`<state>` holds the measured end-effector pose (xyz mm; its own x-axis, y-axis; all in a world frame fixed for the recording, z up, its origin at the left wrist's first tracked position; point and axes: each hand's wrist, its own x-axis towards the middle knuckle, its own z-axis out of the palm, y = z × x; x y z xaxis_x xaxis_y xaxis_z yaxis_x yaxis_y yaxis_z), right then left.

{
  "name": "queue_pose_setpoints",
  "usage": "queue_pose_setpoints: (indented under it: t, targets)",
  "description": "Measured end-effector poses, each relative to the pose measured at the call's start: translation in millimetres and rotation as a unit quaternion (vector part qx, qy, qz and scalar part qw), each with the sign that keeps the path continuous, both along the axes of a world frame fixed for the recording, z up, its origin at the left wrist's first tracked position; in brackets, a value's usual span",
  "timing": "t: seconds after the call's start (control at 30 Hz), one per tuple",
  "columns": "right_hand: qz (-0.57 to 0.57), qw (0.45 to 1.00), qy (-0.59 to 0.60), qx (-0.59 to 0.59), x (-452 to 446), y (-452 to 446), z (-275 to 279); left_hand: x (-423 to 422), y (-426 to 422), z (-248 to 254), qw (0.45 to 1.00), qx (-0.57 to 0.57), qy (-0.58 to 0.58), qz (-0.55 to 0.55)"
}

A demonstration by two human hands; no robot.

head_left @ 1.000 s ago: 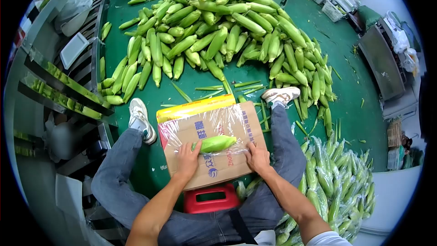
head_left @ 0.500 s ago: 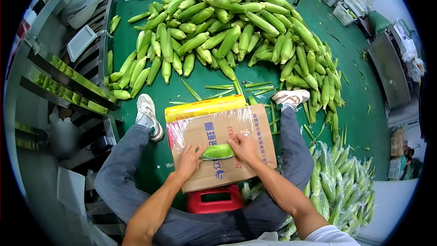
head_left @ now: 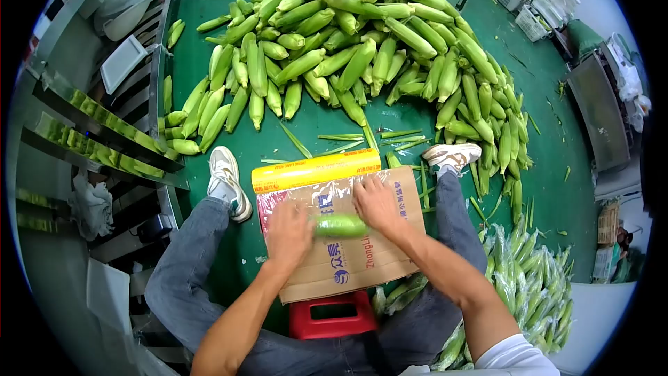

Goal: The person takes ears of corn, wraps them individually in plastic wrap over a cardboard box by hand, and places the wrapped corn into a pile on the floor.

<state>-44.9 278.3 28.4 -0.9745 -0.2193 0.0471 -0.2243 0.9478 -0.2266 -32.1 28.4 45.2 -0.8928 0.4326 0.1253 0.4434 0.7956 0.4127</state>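
Note:
A green ear of corn (head_left: 341,225), slightly blurred, lies across the cardboard sheet (head_left: 327,264) between my two hands. At its left end is my left hand (head_left: 290,228), smeared by motion, its fingers not clear. My right hand (head_left: 376,202) is just above the corn's right end, fingers bent and pressed together over the clear film on the cardboard; what they hold is too small to tell. Along the far edge of the cardboard lies a yellow wrap box (head_left: 316,171).
Beyond my feet is a big pile of unwrapped corn (head_left: 348,49). Film-wrapped corn (head_left: 532,285) is heaped at the right. A red stool (head_left: 332,315) stands below the cardboard, a slatted metal rack (head_left: 136,108) at the left. Loose leaves lie on the green floor.
My right hand has moved up from the corn's right end toward the yellow box. My left hand has risen slightly and blurred. Film now wraps the corn, which lay bare a second ago.

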Motion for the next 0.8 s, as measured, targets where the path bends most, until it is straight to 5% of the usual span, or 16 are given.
queue_pose_setpoints:
  t: [0.1, 0.3, 0.33, 0.4, 0.5, 0.57, 0.63, 0.67, 0.73, 0.8]
  targets:
    - [-0.004, 0.979, -0.131, -0.155, -36.3, -14.8, 4.2, -21.5, 24.1, -7.9, 0.995, 0.063, 0.009, -0.072]
    - [0.039, 0.987, -0.125, -0.096, -2.7, -17.9, 2.4, -19.7, 30.4, -60.2, 0.98, 0.07, -0.121, -0.138]
    - [0.069, 0.996, -0.022, -0.052, 12.6, -18.0, -16.0, -3.9, 26.6, -58.4, 0.975, 0.071, -0.146, -0.153]
    - [0.066, 0.994, -0.082, -0.029, 18.2, -21.2, 1.9, 40.3, 14.1, -58.1, 0.952, 0.069, -0.214, -0.207]
    - [0.048, 0.994, -0.082, -0.052, 20.5, -22.7, -7.2, 120.0, 0.5, -28.7, 0.815, 0.064, -0.464, -0.34]
    - [0.031, 0.992, -0.073, -0.101, 14.6, -19.3, -13.6, 164.8, -11.0, -12.2, 0.768, 0.109, -0.597, -0.204]
    - [0.051, 0.955, -0.231, -0.18, 23.2, -14.0, 6.7, 150.5, -23.2, -5.0, 0.696, 0.202, -0.685, -0.072]
    - [0.069, 0.935, -0.262, -0.229, 40.1, -11.2, 21.5, 141.9, -29.4, -9.5, 0.655, 0.319, -0.685, -0.013]
    - [0.137, 0.914, -0.272, -0.269, 91.4, 2.4, 65.0, 109.4, -33.2, 24.4, 0.584, 0.341, -0.727, 0.123]
    - [0.167, 0.893, -0.318, -0.273, 131.8, 17.1, 124.3, 98.7, -20.2, 64.0, 0.543, 0.317, -0.778, 0.015]
